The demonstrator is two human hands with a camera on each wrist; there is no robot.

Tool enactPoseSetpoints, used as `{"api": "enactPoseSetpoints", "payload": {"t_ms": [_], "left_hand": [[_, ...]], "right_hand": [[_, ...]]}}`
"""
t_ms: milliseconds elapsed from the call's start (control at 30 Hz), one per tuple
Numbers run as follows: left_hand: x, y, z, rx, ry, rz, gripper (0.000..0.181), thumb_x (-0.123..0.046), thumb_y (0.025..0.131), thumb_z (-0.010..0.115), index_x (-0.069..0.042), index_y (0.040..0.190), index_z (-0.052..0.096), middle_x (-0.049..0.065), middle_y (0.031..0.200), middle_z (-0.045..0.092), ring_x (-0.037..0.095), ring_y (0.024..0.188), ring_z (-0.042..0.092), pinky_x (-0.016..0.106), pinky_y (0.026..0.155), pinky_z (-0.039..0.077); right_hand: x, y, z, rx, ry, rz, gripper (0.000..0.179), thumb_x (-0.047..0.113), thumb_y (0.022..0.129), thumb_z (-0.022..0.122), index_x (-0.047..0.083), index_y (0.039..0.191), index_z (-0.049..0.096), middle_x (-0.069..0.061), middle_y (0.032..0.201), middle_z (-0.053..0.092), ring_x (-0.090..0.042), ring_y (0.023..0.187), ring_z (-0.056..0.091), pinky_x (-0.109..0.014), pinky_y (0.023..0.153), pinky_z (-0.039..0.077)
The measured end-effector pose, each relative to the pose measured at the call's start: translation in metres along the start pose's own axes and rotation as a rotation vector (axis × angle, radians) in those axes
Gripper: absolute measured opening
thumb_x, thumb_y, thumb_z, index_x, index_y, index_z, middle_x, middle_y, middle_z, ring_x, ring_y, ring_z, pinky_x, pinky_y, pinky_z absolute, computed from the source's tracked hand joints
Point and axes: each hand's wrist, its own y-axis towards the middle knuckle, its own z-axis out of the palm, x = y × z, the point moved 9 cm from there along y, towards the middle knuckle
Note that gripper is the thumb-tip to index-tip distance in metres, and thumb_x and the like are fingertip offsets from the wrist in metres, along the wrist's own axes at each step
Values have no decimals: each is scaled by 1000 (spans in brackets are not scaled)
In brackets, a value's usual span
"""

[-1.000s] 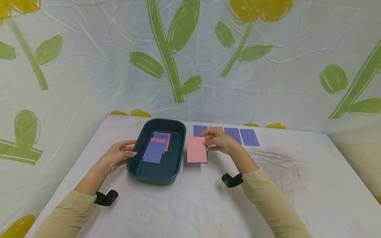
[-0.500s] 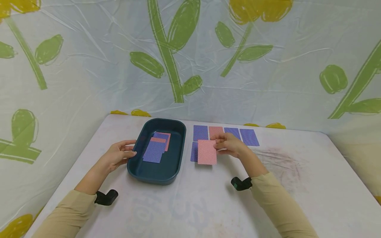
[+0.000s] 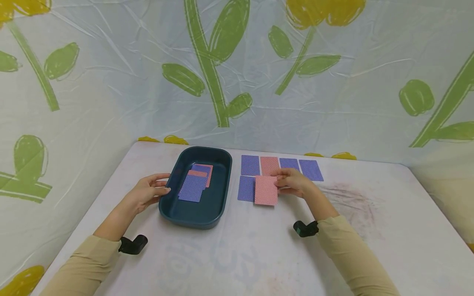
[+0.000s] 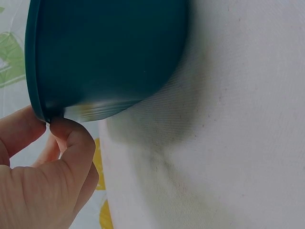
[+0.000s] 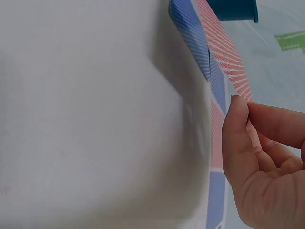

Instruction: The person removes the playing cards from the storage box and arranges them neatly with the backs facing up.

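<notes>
My right hand [image 3: 294, 183] pinches a red-backed playing card [image 3: 265, 191] by its right side, thumb against fingers. The card is raised over the table, its left edge overlapping a blue-backed card [image 3: 246, 189] in the head view. In the right wrist view this red card [image 5: 228, 50] appears nearly edge-on at the fingertips. My left hand [image 3: 146, 193] pinches the rim of a dark teal plastic tray [image 3: 187, 223] at its left side; the left wrist view shows thumb and finger [image 4: 76, 138] on that rim. Inside lie several overlapping cards, a blue-backed one [image 3: 191, 190] on top.
Behind the held card runs a row: a blue-backed card [image 3: 250, 165], a red one [image 3: 269, 164], then two more blue-backed cards [image 3: 311, 170]. A flower-print sheet [image 3: 318, 119] rises behind the white table [image 3: 400, 230].
My right hand has carried the red card rightward, from beside the tray to the right of the front blue card, uncovering most of that card. My left hand and the tray stay put.
</notes>
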Motion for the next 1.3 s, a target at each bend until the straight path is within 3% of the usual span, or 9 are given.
{"api": "enactPoseSetpoints", "payload": {"t_ms": [833,1300], "left_hand": [[4,3,-1,-2,5,-3,60,-3,90,58,-1,143,31,20,124,43,18,96,53,26,80,49],[1,1,-1,-6,8,-8,60,-3,90,58,-1,143,30,21,126,41,19,96,53,27,82,49]], "right_hand": [[-13,6,-16,-100,-86,31,39,-8,89,51,-11,127,46,-12,96,52,-17,80,53,-27,70,51],[-12,10,-18,-139,-121,37,41,-7,85,58,-10,125,50,-13,97,55,-15,77,55,-27,72,52]]}}
